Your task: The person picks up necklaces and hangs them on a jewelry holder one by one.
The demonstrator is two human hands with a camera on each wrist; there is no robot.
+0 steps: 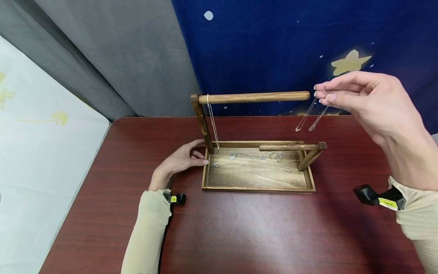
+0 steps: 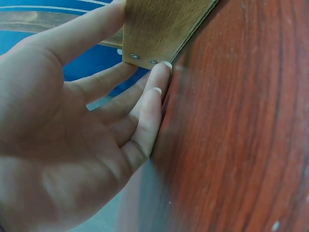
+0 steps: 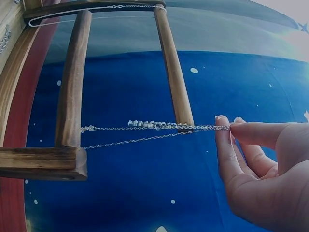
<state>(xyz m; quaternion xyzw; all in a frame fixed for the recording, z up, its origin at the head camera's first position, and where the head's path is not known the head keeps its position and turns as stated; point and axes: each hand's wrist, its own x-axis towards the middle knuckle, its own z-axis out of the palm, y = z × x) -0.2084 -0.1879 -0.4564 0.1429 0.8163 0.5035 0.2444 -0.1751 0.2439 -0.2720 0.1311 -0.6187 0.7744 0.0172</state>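
My right hand (image 1: 380, 99) pinches a fine chain necklace (image 3: 145, 126) between thumb and fingertips. The chain dangles in two strands, just off the free right end of the upper wooden bar (image 1: 256, 97). In the right wrist view it overlaps that bar's tip. My left hand (image 1: 179, 160) rests at the left end of the wooden jewelry stand (image 1: 258, 189), its fingertips touching the end wall (image 2: 154, 34) beside two screws. Another thin necklace (image 1: 213, 125) hangs from the left part of the upper bar. Two more necklaces (image 1: 256, 156) lie in the stand's tray.
A shorter, lower bar (image 1: 287, 147) reaches leftward from the stand's right post (image 1: 311, 158). The stand sits on a dark red table (image 1: 239, 228). Behind hang a grey curtain (image 1: 130, 57) and a blue star-patterned cloth (image 1: 256, 45); white cloth (image 1: 41, 152) covers the left side.
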